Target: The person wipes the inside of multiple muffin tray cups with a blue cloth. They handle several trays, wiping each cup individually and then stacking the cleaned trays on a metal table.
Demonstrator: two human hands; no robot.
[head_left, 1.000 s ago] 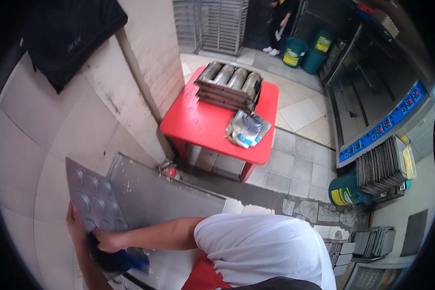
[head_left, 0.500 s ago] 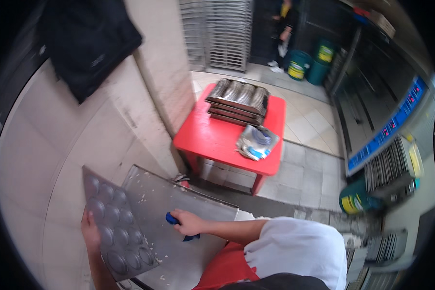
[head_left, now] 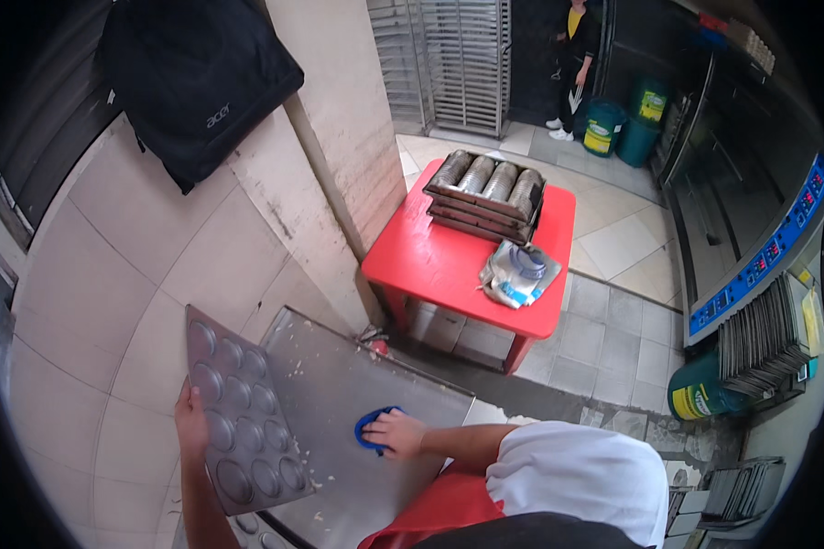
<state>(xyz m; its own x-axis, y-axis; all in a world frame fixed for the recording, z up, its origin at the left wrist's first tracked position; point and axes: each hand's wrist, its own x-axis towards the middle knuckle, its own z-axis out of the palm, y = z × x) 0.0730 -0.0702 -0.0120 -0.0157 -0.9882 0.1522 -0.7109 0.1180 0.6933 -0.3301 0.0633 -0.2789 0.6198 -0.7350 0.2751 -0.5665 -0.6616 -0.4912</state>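
Note:
My left hand grips a grey metal baking pan with several round shallow cups by its left edge, holding it tilted up. Beneath my right hand is a blue cloth, pressed flat on a wide metal work surface with a raised rim. Pale crumbs lie scattered on that surface, mostly beside the pan. Below the pan, part of another cupped pan shows at the bottom edge.
Ahead stands a red table with stacked trays of round tins and a crumpled bag. A person is at the back near green buckets. An oven and upright trays line the right; a black backpack hangs left.
My right hand has moved a little to the right, and the blue cloth, bunched before, is now spread under it. The left hand keeps its hold on the pan. The whole view has shifted slightly.

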